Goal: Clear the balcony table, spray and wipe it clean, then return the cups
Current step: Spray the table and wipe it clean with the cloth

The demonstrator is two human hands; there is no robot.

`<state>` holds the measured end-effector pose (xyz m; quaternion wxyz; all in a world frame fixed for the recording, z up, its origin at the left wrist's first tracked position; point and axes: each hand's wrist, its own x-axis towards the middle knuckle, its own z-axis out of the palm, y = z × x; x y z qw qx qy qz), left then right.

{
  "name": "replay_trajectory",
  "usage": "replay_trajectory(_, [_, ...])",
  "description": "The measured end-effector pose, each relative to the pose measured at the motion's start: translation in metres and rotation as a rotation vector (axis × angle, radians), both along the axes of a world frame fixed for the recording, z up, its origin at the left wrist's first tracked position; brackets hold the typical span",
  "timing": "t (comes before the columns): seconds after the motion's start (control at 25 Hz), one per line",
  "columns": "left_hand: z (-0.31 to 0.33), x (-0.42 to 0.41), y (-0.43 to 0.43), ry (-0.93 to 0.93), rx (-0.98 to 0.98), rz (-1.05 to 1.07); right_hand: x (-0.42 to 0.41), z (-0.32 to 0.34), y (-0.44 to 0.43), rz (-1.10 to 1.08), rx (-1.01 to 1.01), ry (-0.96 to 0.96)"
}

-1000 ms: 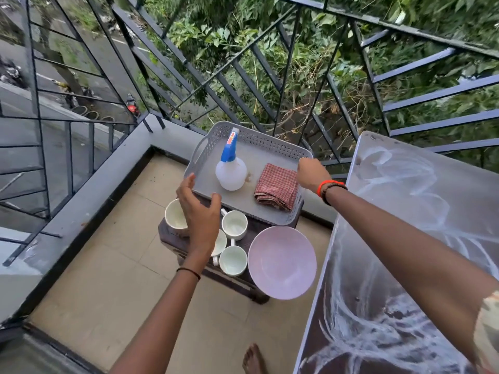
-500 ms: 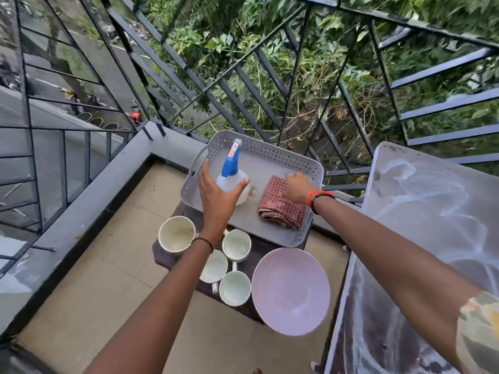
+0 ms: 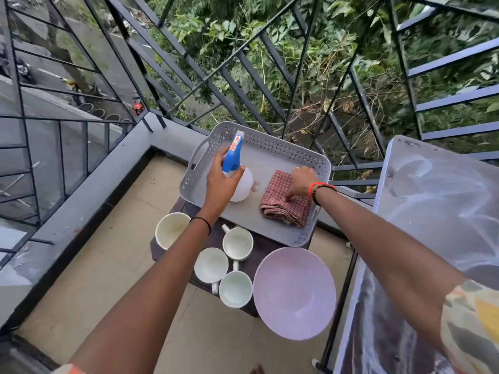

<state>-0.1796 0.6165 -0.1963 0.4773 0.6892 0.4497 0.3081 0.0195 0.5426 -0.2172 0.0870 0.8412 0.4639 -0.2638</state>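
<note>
At frame centre your left hand (image 3: 224, 182) wraps the spray bottle (image 3: 237, 171) in the grey tray (image 3: 270, 155), your right hand (image 3: 298, 182) pinches the red checked cloth (image 3: 283, 209) beside it, and four white cups (image 3: 237, 242) sit below, left of the foam-streaked table (image 3: 432, 201).

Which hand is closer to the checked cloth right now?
Right. The right hand rests on the cloth in the tray; the left hand is off to its left, at the spray bottle.
</note>
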Motion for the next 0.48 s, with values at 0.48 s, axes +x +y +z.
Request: replay_trajectory(0.48, [-0.005,0.001,0.013,-0.063,-0.033,-0.111,0.002,0.004,-0.008,-0.123,0.115,0.159])
